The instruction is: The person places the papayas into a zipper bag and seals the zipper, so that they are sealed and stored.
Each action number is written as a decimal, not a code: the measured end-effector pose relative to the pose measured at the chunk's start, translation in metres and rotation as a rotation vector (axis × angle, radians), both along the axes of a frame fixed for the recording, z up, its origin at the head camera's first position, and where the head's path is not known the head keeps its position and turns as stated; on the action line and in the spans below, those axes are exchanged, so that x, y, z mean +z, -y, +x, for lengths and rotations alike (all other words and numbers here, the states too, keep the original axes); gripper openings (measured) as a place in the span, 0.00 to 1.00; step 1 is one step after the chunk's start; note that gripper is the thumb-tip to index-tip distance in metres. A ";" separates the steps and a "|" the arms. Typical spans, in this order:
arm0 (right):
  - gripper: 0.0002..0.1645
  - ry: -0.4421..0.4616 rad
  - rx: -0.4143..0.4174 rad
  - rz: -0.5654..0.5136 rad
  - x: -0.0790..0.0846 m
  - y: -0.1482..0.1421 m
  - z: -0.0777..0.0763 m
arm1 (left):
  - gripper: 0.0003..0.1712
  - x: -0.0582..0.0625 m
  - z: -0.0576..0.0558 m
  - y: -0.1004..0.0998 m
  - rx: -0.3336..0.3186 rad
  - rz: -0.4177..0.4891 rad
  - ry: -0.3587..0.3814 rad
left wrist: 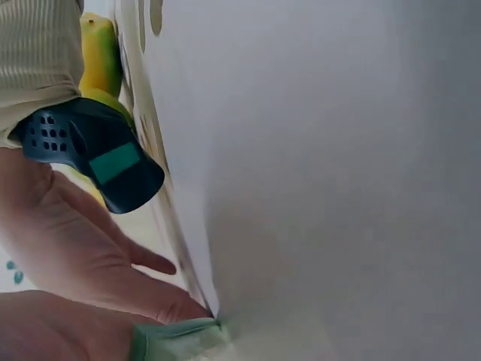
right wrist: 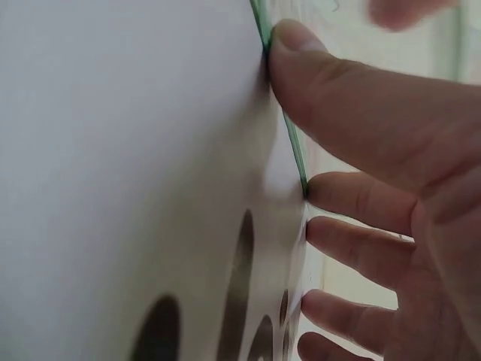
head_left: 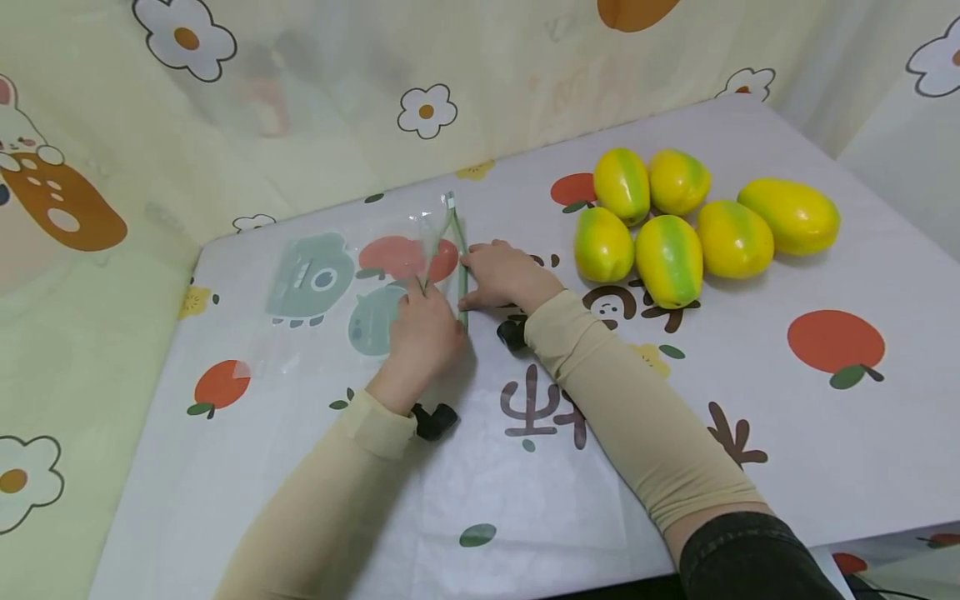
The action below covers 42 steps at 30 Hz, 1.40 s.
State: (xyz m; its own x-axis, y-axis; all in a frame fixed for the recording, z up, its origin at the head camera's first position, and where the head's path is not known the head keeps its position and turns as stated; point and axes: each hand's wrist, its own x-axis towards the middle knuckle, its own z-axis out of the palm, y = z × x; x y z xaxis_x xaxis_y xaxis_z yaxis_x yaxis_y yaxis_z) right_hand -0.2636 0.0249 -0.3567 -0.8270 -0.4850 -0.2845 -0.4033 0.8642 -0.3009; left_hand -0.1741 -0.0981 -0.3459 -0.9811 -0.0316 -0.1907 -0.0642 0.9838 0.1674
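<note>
A clear plastic bag (head_left: 341,287) with a green-edged mouth lies flat on the table, its opening toward the right. My left hand (head_left: 426,329) pinches one green edge of the mouth and holds it lifted, so the two edges part in a narrow V from the top corner. At the other green edge (head_left: 462,287), my right hand (head_left: 510,275) touches down with spread thumb and fingers. In the right wrist view the thumb (right wrist: 308,68) and fingertips rest along that green strip (right wrist: 295,150). The left fingertips are hidden in the left wrist view.
Several yellow-green mango-like fruits (head_left: 669,258) stand grouped at the table's right rear, beyond my right hand. A printed cloth (head_left: 480,483) covers the table. A patterned curtain (head_left: 315,108) hangs along the back edge. Each wrist carries a black camera (head_left: 435,422).
</note>
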 end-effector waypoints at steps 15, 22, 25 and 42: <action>0.48 0.011 -0.007 -0.010 0.003 -0.011 0.006 | 0.53 -0.010 0.009 -0.005 0.071 0.095 -0.149; 0.47 0.012 -0.039 -0.017 0.003 -0.037 0.008 | 0.50 -0.009 0.002 -0.028 0.023 0.103 -0.171; 0.46 0.016 -0.052 -0.044 0.004 -0.043 0.008 | 0.51 -0.008 -0.002 -0.032 0.014 0.101 -0.157; 0.35 -0.152 -0.017 -0.177 0.086 -0.143 0.022 | 0.51 -0.010 -0.007 -0.033 0.034 0.137 -0.141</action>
State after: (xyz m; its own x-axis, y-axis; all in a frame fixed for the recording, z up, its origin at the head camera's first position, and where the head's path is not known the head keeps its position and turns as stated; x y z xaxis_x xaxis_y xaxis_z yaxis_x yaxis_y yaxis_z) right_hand -0.2420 0.1679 -0.2706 -0.8624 -0.5016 -0.0680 -0.4409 0.8104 -0.3859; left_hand -0.1813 -0.0650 -0.3562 -0.9973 -0.0483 -0.0558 -0.0633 0.9488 0.3095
